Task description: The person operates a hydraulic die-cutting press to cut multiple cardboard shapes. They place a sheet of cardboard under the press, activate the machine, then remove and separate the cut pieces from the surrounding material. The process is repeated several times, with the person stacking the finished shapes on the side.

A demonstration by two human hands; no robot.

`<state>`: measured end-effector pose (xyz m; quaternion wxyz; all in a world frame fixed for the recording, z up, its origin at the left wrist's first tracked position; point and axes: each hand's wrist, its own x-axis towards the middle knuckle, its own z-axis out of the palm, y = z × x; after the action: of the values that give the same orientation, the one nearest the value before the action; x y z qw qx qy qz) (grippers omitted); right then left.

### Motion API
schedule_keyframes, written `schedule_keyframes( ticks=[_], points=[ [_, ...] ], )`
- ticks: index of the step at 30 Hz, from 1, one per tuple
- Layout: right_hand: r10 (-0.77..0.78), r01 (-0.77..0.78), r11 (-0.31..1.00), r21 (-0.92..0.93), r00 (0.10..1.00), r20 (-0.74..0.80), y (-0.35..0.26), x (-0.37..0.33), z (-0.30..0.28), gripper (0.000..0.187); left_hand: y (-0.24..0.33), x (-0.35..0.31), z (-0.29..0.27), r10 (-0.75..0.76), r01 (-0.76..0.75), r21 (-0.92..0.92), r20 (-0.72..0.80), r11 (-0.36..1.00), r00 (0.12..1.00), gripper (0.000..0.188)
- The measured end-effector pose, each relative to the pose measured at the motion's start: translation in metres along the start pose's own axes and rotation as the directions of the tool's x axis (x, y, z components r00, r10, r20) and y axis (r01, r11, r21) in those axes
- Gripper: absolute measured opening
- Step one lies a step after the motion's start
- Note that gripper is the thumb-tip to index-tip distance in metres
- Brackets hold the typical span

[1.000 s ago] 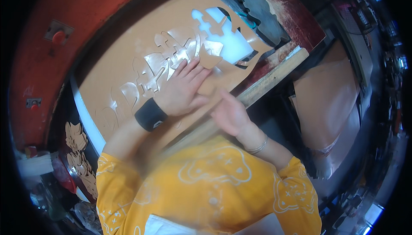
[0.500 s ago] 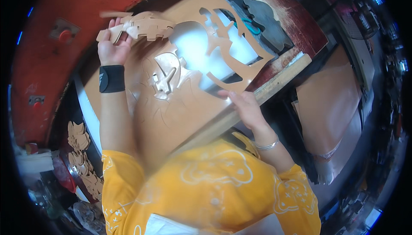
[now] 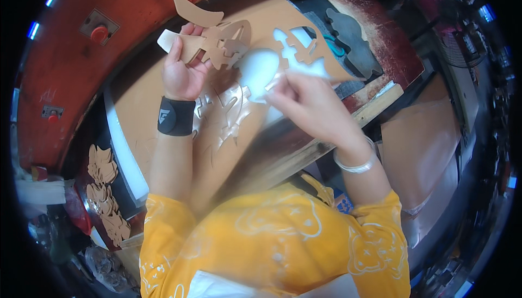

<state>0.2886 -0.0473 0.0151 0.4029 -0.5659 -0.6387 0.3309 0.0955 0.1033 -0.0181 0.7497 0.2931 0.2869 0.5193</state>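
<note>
My left hand (image 3: 186, 67) is closed around several flat tan cut-out pieces (image 3: 223, 48); a curved strip (image 3: 197, 15) of the same material sticks up beyond my fingers. Below and right of them lies a big tan sheet (image 3: 142, 116), leather-like, with cut lines pressed into it and openings where white board (image 3: 258, 69) shows through. My right hand (image 3: 312, 102) is pinched at the sheet's near right edge, which looks raised off the board. Motion blurs these fingertips, and the hand covers part of the sheet.
A red machine body (image 3: 70, 75) with a red push button (image 3: 99, 34) curves along the left. Stacked cut pieces (image 3: 103, 200) lie at lower left. A dark, wavy-edged block (image 3: 353, 39) sits at far right, near a wooden rail (image 3: 304, 156). More tan sheets (image 3: 416, 135) stand right.
My left hand has moved right with the cut-out pieces. My right hand has gone up and inward, and the sheet's near edge has lifted, baring the dark red surface beside the rail.
</note>
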Motion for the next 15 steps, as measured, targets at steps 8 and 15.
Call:
schedule_keyframes(
  ticks=[8, 15],
  points=[
    [0.042, -0.164, 0.910, -0.381, 0.950, -0.308, 0.023, 0.089, 0.052, 0.021, -0.010, 0.001, -0.002, -0.023, 0.022, 0.034, 0.038, 0.999, 0.999, 0.046],
    [0.189, -0.336, 0.841, -0.425, 0.917, -0.352, 0.073, 0.063, 0.036, 0.016, 0.091, 0.022, -0.030, 0.477, -0.471, 0.074, -0.151, 0.879, 0.866, 0.041]
  ],
)
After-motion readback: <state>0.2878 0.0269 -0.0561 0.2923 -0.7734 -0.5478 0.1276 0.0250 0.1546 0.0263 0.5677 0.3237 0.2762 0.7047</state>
